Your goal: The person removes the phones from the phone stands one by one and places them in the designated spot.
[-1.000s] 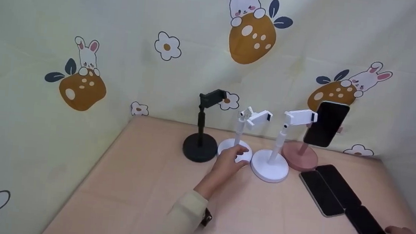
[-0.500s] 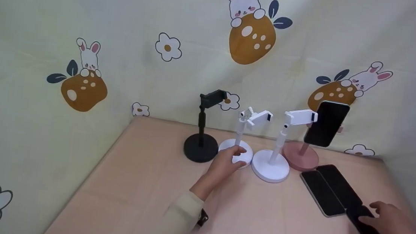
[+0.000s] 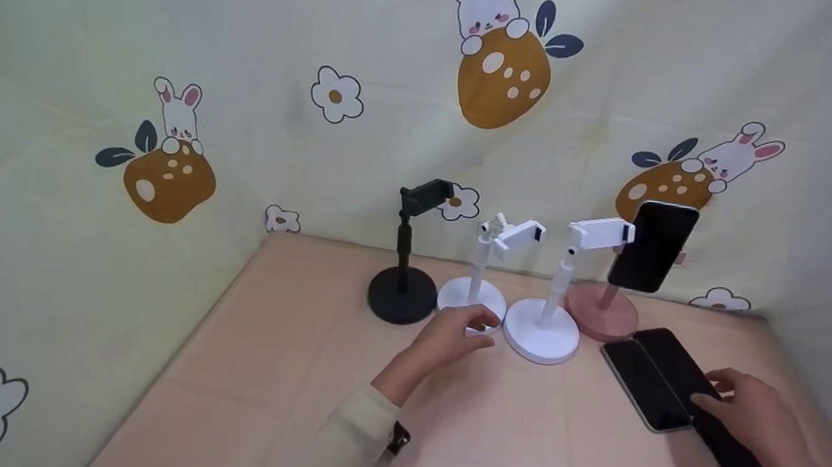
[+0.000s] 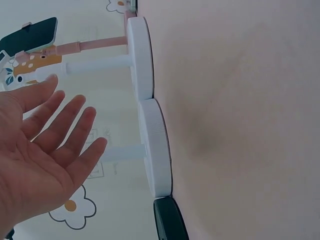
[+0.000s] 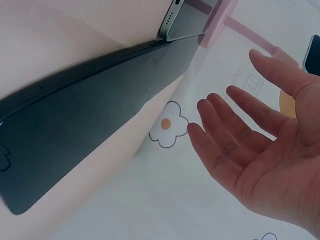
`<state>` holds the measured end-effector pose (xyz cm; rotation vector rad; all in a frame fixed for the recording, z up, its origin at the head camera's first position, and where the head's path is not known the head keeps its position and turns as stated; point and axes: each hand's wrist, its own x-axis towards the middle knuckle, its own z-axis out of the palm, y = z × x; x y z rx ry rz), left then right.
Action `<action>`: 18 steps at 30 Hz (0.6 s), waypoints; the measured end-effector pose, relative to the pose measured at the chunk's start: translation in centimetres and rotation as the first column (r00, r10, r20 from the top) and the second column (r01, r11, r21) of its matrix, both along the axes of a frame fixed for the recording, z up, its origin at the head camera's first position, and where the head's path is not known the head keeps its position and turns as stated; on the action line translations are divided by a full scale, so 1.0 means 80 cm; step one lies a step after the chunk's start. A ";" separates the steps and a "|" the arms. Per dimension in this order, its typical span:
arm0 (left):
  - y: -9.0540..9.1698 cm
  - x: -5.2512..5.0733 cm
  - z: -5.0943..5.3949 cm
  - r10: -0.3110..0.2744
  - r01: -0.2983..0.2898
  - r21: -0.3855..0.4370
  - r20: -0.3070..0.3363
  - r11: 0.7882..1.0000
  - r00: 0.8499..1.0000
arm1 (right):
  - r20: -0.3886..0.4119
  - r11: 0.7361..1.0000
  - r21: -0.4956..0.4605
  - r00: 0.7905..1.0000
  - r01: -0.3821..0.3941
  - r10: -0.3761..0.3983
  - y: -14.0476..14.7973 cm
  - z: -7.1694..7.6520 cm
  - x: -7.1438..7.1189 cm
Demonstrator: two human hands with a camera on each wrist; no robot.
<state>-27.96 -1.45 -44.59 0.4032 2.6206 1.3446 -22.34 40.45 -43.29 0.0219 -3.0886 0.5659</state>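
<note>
My left hand [image 3: 444, 341] is in front of the left white phone stand [image 3: 456, 294], thumb and fingers apart. In the left wrist view its fingers are relaxed, with nothing in the palm. My right hand [image 3: 761, 418] is above the dark phones on the right, its fingers loosely bent and holding nothing. One phone [image 3: 644, 381] lies flat in full sight. Beside it is a second phone [image 3: 666, 349], partly covered by my fingers. Under my right hand and wrist lies a third phone [image 3: 735, 461], largely hidden; the right wrist view shows a gap between fingers and phones.
A black phone stand [image 3: 401, 300] is at the left of the row. Another white stand [image 3: 538, 338] and a pink stand [image 3: 597, 309] follow to the right. The pink one carries an upright phone [image 3: 653, 247]. Patterned cloth walls [image 3: 373, 34] enclose the peach-coloured table [image 3: 261, 370].
My right hand has moved up and leftward, from the nearest phone to above the pair farther back. The left hand has drawn slightly back toward me. Stands and phones look unmoved.
</note>
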 end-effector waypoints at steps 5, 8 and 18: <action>-0.004 0.006 0.004 -0.094 0.095 -0.043 0.023 0.995 0.995 | 0.018 1.000 -0.007 1.000 0.017 -0.016 -0.010 0.000 -0.008; -0.006 0.009 0.005 -0.118 0.120 -0.055 0.029 0.991 0.993 | 0.029 1.000 -0.012 0.999 0.028 -0.028 -0.017 -0.002 -0.012; -0.019 0.017 0.010 -0.206 0.200 0.087 0.078 0.976 0.975 | 0.013 0.999 -0.039 1.000 0.009 -0.009 -0.031 -0.009 -0.023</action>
